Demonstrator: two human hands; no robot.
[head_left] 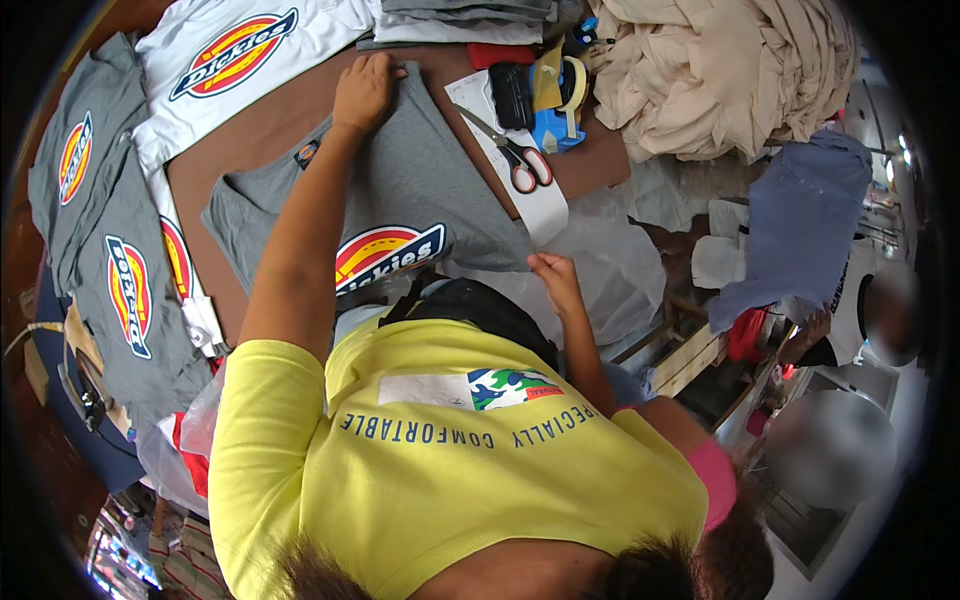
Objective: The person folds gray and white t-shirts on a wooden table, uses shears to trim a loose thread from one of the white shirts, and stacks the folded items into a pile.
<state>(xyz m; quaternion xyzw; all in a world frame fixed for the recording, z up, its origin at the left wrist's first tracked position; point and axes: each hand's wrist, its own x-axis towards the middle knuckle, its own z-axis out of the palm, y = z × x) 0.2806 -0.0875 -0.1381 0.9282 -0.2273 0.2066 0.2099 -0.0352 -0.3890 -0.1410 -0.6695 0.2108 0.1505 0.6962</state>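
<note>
The grey garment (440,170) lies between my two hands, one of its long edges running slantwise from my left hand (365,92), on its far side, down to my right hand (557,284), which is closer to my body and further to the right. That slanted edge is the line that matters, with one hand at each end. My right hand has thumb and finger pinched together on the near corner. My left hand rests at the far corner with its fingers bent and thumb near the cloth; I cannot tell whether it grips the edge or only presses on it. The rest of the garment spreads left of my right hand, on the near side of my left, lying partly under my left forearm: the small neck label (306,153) is left of that forearm, and the printed logo (390,258) is right of it, nearer my right hand. The brown counter (220,160) shows to the left of my left hand, with a white shirt (170,130) beyond it. Between my hands, just outside the slanted edge, the scissors (511,150) lie on a white paper strip (545,215); their handles are nearer my right hand and their tips point toward my left. The blue tape dispenser (553,130) stands farther beyond my right hand, and clear plastic (610,260) sits just right of it.
</note>
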